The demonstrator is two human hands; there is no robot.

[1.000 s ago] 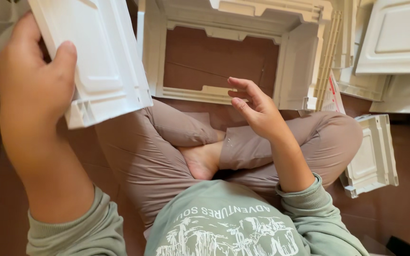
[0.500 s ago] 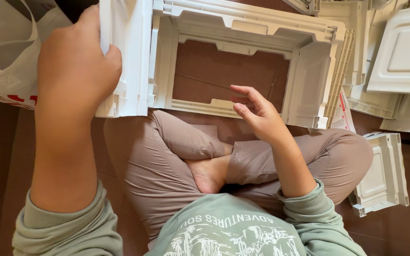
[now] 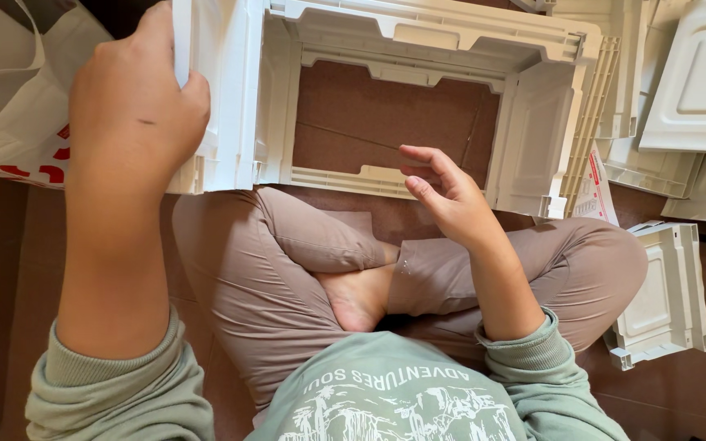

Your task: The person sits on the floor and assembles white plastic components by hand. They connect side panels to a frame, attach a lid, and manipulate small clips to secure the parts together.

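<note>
My left hand grips a white plastic panel, held upright on its edge against the left side of a white plastic box frame. The frame stands on the brown floor in front of my crossed legs, and its bottom is open to the floor. My right hand hovers empty with fingers loosely curled, just in front of the frame's near rail, apart from it.
A white bag with red print lies at the far left. More white plastic panels are stacked at the right, and a smaller panel lies beside my right knee. A printed leaflet sits by the frame's right wall.
My left hand turned the panel from flat and tilted to upright and brought it against the frame's left side. My right hand stayed almost still.
</note>
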